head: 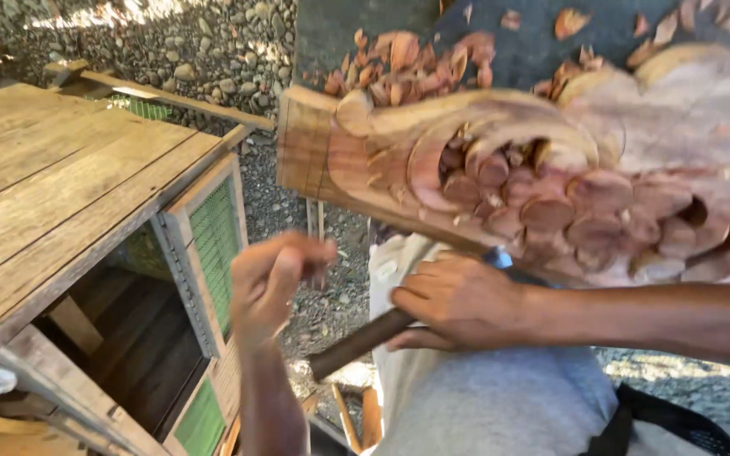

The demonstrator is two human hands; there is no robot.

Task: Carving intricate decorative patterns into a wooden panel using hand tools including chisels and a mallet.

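Note:
A reddish wooden carving (500,169) with rounded, scale-like shapes lies tilted in front of me. My right hand (458,300) grips a chisel by its dark wooden handle (356,342). The chisel's metal end (498,257) rests against the lower edge of the carving. To the left of the chisel handle, my left hand (276,279) hangs raised and blurred. Its fingers are curled into a loose fist and nothing shows in it. It touches neither the chisel nor the carving.
Wood chips (416,59) lie piled on the carving's upper part. A plank-topped wooden cabinet (61,186) with green mesh doors (213,236) stands at the left. Gravel (213,51) covers the ground. Grey cloth (483,397) covers my lap under the hands.

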